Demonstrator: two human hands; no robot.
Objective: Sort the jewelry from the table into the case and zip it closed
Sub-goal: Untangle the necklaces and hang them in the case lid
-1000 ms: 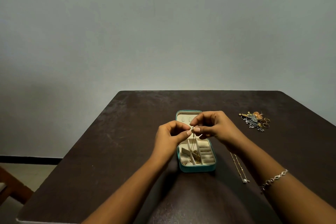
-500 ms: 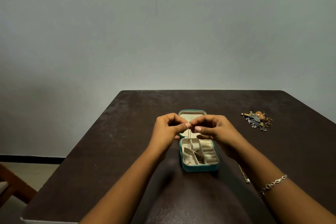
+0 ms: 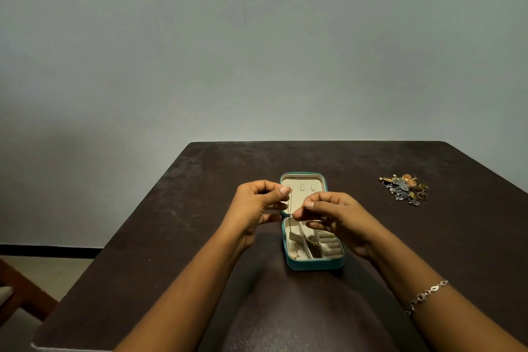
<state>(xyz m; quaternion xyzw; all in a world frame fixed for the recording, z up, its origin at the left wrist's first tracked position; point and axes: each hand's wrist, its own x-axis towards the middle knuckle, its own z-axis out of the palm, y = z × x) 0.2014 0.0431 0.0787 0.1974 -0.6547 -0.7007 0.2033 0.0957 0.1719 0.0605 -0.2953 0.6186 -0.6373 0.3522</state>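
A teal jewelry case (image 3: 314,264) lies open in the middle of the dark table, cream lining and compartments showing. A thin gold chain (image 3: 290,203) hangs over the case's left side, its lower end trailing into a front compartment. My left hand (image 3: 257,208) pinches the chain's top end between thumb and forefinger. My right hand (image 3: 334,214) pinches the same chain lower down, just above the case's hinge. A heap of loose jewelry (image 3: 405,188), rings and earrings, lies on the table to the far right.
The dark brown table (image 3: 171,223) stands against a plain grey wall. A silver bracelet (image 3: 428,294) is on my right wrist. Part of a wooden chair (image 3: 17,294) shows at the lower left, below the table edge.
My hands have moved apart: the left has risen with the chain's end, the right has slid down the chain. The necklace beside the case is now hidden behind my right arm.
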